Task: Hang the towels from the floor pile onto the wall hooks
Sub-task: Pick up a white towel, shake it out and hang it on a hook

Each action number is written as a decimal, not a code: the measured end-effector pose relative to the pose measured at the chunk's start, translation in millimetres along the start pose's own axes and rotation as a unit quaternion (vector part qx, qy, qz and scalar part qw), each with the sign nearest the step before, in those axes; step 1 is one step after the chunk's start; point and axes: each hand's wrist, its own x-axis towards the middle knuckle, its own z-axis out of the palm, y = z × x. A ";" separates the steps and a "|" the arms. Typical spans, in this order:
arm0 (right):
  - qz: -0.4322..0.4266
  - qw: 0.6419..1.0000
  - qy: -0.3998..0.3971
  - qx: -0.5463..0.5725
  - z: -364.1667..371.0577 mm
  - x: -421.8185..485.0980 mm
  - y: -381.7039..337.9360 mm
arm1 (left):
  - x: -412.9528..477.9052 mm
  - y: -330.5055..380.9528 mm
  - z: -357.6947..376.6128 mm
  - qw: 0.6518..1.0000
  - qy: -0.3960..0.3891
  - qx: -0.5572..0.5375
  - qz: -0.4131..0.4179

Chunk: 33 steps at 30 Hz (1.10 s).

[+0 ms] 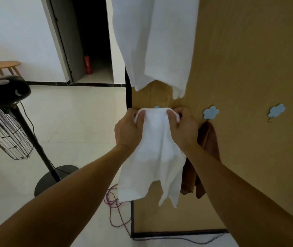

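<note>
A small white towel [153,157] hangs down in front of the tan wall panel [240,59]. My left hand [128,130] grips its top left corner and my right hand [184,129] grips its top right corner. The top edge is pressed against a blue flower-shaped hook [157,107], which is mostly hidden behind it. To the right, a brown towel [207,148] hangs from a second blue hook [211,112]. A third blue hook [276,111] further right is bare. Above, a large white towel [153,41] hangs down the panel.
A black standing fan [8,111] with its round base [53,179] stands on the pale tiled floor to the left. Purple and dark cords [114,202] trail on the floor by the panel's black frame [128,97]. A dark doorway with a red extinguisher [87,65] lies behind.
</note>
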 end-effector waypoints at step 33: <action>-0.088 0.968 0.024 -0.233 12.3 -44.0 -4.1 | -39.5 -6.9 15.3 0.917 -0.093 0.357 0.155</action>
